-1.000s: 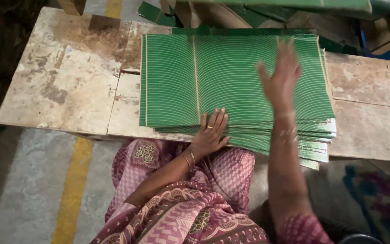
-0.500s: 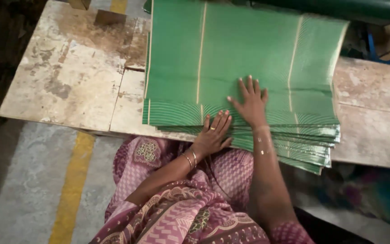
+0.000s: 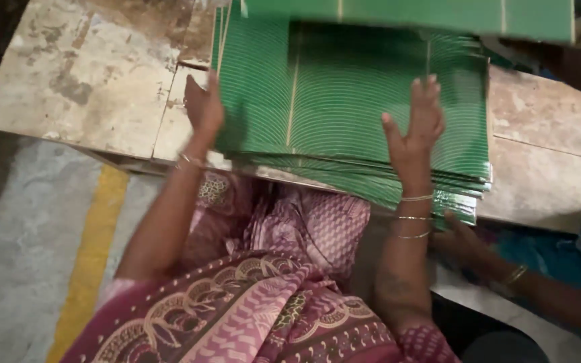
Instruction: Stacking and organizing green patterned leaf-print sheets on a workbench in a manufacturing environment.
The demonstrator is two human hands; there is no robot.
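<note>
Lying on the worn table [image 3: 89, 87], the stack of green sheets [image 3: 344, 114] overhangs the near edge; my left hand [image 3: 203, 107] presses flat against its left side, fingers open, and my right hand [image 3: 415, 134] hovers open-fingered above it. Another person's hand [image 3: 465, 245] rests below the stack's right corner.

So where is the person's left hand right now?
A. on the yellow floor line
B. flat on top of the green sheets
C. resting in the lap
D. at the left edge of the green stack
D: the left hand sits at the left edge of the green stack, while the right hand lies on top.
</note>
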